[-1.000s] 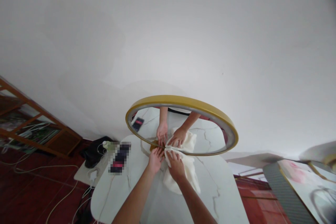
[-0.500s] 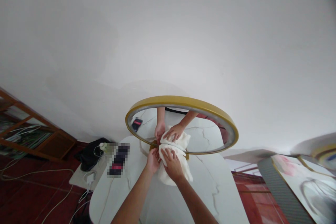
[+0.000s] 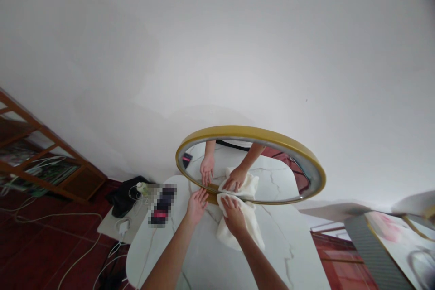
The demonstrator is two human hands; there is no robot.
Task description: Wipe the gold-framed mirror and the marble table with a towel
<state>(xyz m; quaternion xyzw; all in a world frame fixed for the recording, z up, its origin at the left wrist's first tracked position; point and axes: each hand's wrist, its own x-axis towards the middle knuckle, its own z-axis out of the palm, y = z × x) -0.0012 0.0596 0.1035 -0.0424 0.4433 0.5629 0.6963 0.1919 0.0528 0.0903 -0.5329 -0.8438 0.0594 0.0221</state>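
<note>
Fingers [image 3: 227,200] on cloth [image 3: 242,231] against mirror [image 3: 258,135], phone [image 3: 163,199] nearby

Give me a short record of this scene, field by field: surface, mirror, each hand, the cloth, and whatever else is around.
surface: white marble-look table
mirror: round mirror with gold frame, standing at the table's far edge by the white wall, reflecting both hands
left hand: open, fingers at the mirror's lower edge
right hand: flat, pressing on the cloth
cloth: cream cloth, bunched on the table against the mirror's base
left of table: blurred dark object, white cables, wooden shelf
right: framed picture
</note>
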